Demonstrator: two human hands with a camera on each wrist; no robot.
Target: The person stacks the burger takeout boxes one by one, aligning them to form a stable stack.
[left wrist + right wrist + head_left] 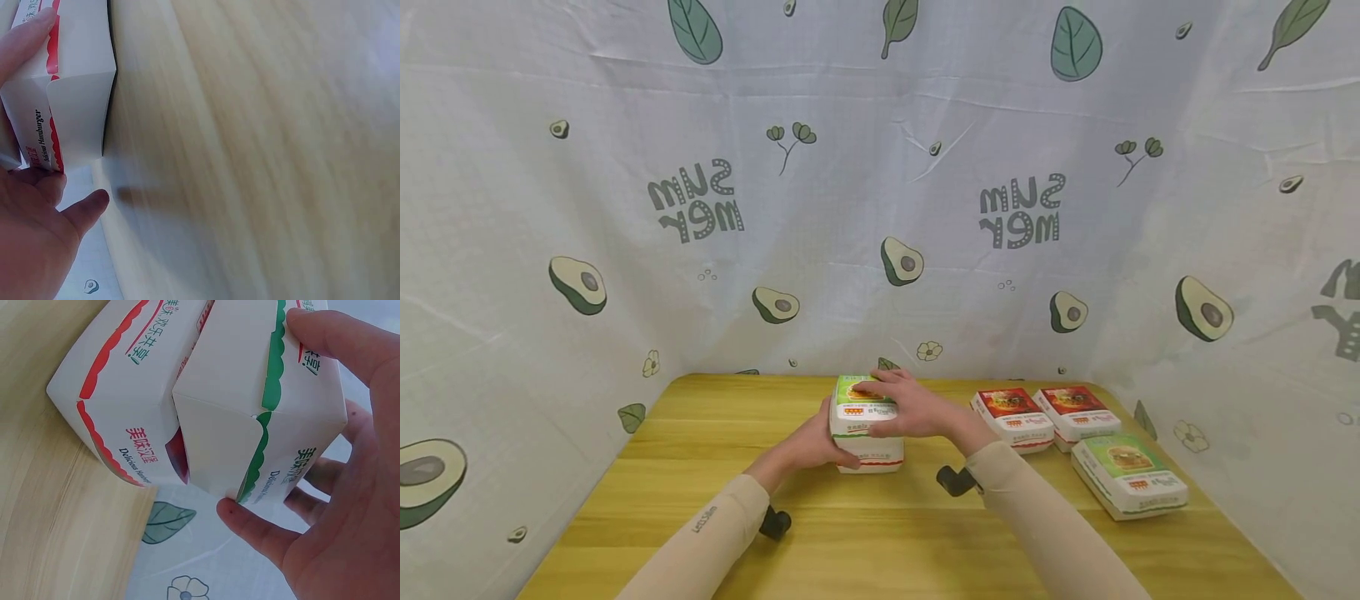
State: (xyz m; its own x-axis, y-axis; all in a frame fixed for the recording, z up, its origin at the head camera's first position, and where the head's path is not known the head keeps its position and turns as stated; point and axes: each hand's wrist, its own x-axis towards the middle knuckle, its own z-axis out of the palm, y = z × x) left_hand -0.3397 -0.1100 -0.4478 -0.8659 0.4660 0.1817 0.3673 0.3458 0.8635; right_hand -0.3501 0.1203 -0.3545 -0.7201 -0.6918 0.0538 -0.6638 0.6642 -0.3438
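Two white burger boxes stand stacked near the middle of the table. The lower one is a red-trimmed burger box (882,455), and on it sits a green-trimmed burger box (850,425) with a green lid picture. My left hand (811,442) grips the lower box from the left, thumb on its front. My right hand (917,408) holds the upper box from the right, thumb in front and fingers toward the back. In the right wrist view the green-trimmed box (219,419) rests slightly askew against the red-trimmed box (134,406).
On the right of the wooden table (700,467) stand two red-topped burger boxes (1011,404) (1075,400) side by side. Nearer to me lies another green-topped burger box (1131,475). A patterned cloth (850,208) hangs behind and at both sides.
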